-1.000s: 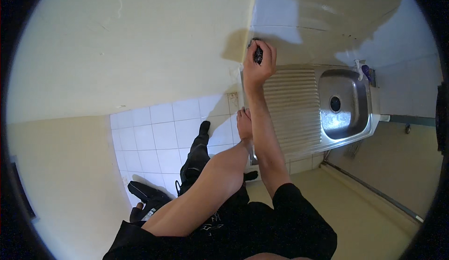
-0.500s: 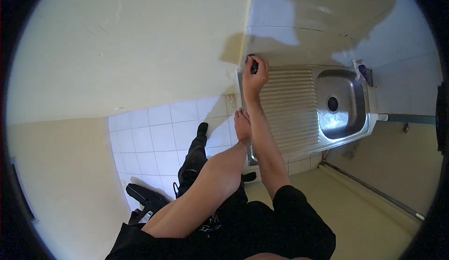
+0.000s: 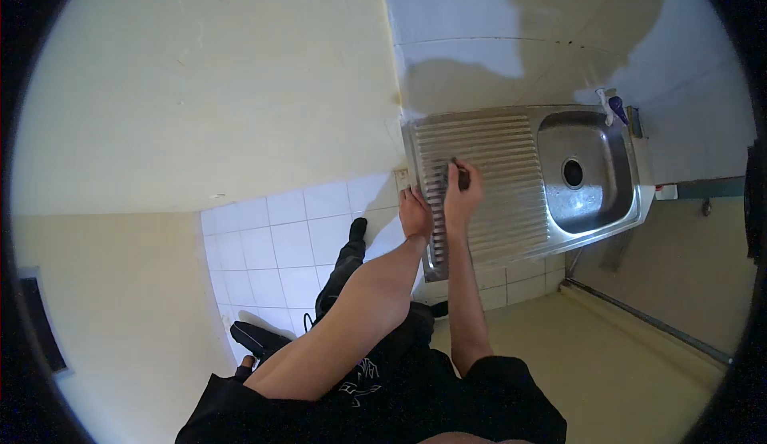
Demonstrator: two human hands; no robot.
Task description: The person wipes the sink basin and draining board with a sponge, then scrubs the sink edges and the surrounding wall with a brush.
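Note:
A steel sink unit runs along the far wall, with a ribbed drainboard (image 3: 505, 180) on its left and a basin (image 3: 591, 200) on its right. My right hand (image 3: 463, 196) is closed on a dark scouring pad (image 3: 462, 176), pressed down on the drainboard's ribs toward the left; most of the pad is hidden by the fingers. My left hand (image 3: 415, 214) grips the drainboard's left edge, its fingers bent over the rim. The two hands are close together but apart.
A white tap with a purple handle (image 3: 617, 110) stands behind the basin. A bare wall (image 3: 240, 84) meets the drainboard's left end. White tiles (image 3: 280, 236) lie at the left. Below the basin's right side runs a metal rail (image 3: 647, 320).
My right hand has come from the drainboard's far left corner back toward me, with the scouring pad in it. The left hand stays at the edge. The view has shifted slightly.

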